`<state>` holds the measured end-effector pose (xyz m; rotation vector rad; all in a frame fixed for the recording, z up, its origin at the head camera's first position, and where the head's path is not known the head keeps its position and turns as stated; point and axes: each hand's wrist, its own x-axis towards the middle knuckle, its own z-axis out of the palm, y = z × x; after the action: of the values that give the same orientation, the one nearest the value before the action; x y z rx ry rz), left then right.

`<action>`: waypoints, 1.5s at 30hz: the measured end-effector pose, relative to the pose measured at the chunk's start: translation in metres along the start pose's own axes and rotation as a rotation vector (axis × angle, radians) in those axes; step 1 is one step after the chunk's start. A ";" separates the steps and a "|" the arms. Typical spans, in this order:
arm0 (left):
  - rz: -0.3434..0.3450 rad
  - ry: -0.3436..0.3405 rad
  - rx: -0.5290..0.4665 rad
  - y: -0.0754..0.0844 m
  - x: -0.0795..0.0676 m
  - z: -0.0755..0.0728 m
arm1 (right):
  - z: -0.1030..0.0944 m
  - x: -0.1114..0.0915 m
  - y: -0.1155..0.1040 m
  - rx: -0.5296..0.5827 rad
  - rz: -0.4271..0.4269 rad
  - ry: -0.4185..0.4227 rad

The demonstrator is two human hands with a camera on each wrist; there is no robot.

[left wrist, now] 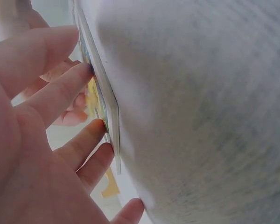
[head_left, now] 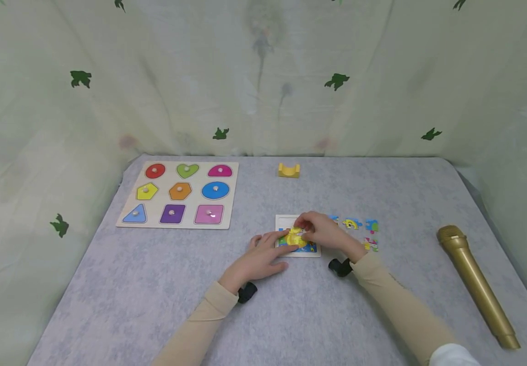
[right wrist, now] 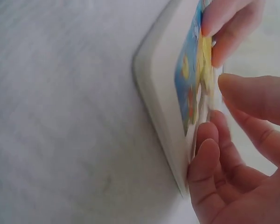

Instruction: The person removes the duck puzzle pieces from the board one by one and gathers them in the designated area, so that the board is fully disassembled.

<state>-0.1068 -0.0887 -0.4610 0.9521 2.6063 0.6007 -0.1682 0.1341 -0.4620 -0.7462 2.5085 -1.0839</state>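
Note:
A small framed jigsaw puzzle (head_left: 283,222) with a yellow figure on a blue ground lies in the middle of the table. My left hand (head_left: 262,255) reaches over its left side with fingers extended, fingertips resting on the picture and frame. From the right, my right hand (head_left: 325,231) bends over the picture, thumb and curled fingers around a puzzle piece at the yellow part; the fingers largely hide that piece. In the right wrist view, the right hand's thumb (right wrist: 252,95) stands over the picture while other fingertips touch the frame's edge.
Loose puzzle pieces (head_left: 371,226) lie just right of the frame, partly behind the right hand. A shape-peg board (head_left: 178,203) is at the left back, a yellow notched block (head_left: 288,171) at the back, and a gold microphone (head_left: 478,287) at the right.

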 end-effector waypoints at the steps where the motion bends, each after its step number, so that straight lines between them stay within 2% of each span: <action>1: -0.001 0.001 0.004 0.000 0.000 0.000 | 0.000 0.000 -0.001 -0.001 0.000 0.000; 12: -0.003 -0.007 0.005 0.000 0.000 -0.001 | 0.005 0.001 0.001 0.078 -0.077 0.006; 15: -0.007 -0.006 0.006 0.001 0.000 -0.002 | 0.003 0.000 0.002 0.096 -0.065 0.018; 20: -0.022 -0.011 0.014 0.001 0.000 -0.002 | -0.008 -0.006 0.005 0.149 0.004 0.068; 26: -0.024 -0.011 0.007 0.002 0.000 -0.002 | -0.023 -0.023 0.022 0.164 0.087 0.147; 32: -0.007 0.006 -0.007 0.001 0.000 -0.001 | -0.040 -0.049 0.043 0.187 0.083 0.179; 39: -0.007 0.005 -0.012 0.001 0.000 0.000 | -0.056 -0.073 0.055 0.109 0.116 0.187; 45: -0.008 0.004 -0.012 0.001 -0.001 -0.001 | -0.059 -0.083 0.057 0.069 0.163 0.169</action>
<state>-0.1062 -0.0886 -0.4592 0.9378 2.6061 0.6159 -0.1478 0.2489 -0.4593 -0.4394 2.6010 -1.2132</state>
